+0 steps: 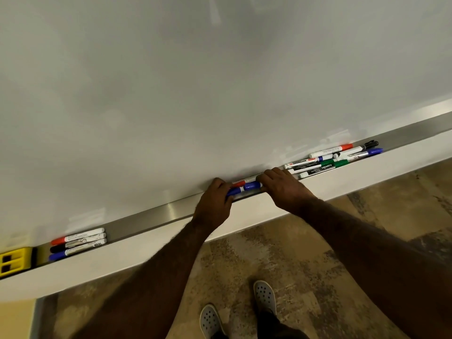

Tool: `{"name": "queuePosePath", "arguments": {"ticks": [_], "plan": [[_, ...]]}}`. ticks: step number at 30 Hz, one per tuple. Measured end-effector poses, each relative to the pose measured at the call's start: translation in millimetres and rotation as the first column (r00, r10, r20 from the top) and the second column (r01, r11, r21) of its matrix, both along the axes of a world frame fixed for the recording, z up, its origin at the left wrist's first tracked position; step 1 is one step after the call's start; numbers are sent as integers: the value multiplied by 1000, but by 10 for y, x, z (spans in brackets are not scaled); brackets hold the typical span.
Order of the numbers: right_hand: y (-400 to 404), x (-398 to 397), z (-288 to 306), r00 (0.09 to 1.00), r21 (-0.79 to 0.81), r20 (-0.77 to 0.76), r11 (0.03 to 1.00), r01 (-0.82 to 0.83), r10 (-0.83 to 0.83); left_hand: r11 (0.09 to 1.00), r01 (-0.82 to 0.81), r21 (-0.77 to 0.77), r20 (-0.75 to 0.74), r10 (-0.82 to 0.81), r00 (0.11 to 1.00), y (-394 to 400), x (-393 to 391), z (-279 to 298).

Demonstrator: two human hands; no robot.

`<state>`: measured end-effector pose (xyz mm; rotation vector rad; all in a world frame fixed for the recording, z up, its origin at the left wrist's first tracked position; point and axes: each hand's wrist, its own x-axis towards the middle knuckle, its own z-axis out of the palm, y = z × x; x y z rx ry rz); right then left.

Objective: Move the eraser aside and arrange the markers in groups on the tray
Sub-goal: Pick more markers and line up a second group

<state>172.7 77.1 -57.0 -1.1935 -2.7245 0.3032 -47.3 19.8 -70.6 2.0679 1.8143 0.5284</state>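
A metal tray (156,216) runs along the bottom of the whiteboard. At its far left sits a yellow eraser (14,261). Beside it lie three markers (78,242) in a neat row, with red, black and blue caps. In the middle, my left hand (212,206) and my right hand (283,187) grip the two ends of a small bunch of markers (245,185), blue and red caps showing between them. Further right is a loose pile of several markers (332,159) in red, blue, green and black.
The whiteboard (195,81) fills the upper view. A white ledge (122,263) fronts the tray. Below is patterned floor (305,253) with my two grey shoes (264,297). A stretch of bare tray lies between the left group and my hands.
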Motion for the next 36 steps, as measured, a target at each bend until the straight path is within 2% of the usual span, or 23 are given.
{"name": "queuePosePath", "arguments": {"ticks": [4,7,10,13,15,16,21,27,29,32,36], "plan": [[-24,-25,-25,997,39,-5,997,71,-71,997,-76,-4,137,76,988,-63,-105,41],[-16,-63,-45,995,33,13,995,95,-96,961,-246,-126,326,274,905,-139,-233,62],[30,-125,-56,995,8,81,998,63,-64,882,-327,-340,530,467,708,-271,-385,63],[45,-214,-42,993,-40,108,998,39,-35,809,-311,-499,694,588,416,-423,-574,107],[49,-264,-28,992,-52,121,998,33,-27,774,-263,-576,744,630,224,-498,-715,151],[58,-287,-15,991,-49,127,998,36,-29,762,-238,-602,751,642,154,-527,-782,171],[50,-408,45,987,7,160,1000,17,-18,729,-190,-657,752,650,-106,-638,-991,248],[-179,-640,39,998,22,-65,1000,-11,13,731,-256,-632,757,511,-407,-709,-1152,298],[-245,-751,48,994,30,-102,999,-25,28,743,-263,-615,757,463,-460,-759,-1243,310],[-345,-915,60,988,32,-141,998,-62,66,707,-297,-641,742,474,-473,-827,-1345,327],[-475,-1191,91,973,20,-198,993,-114,116,614,-387,-688,725,557,-405,-860,-1429,371]]}}
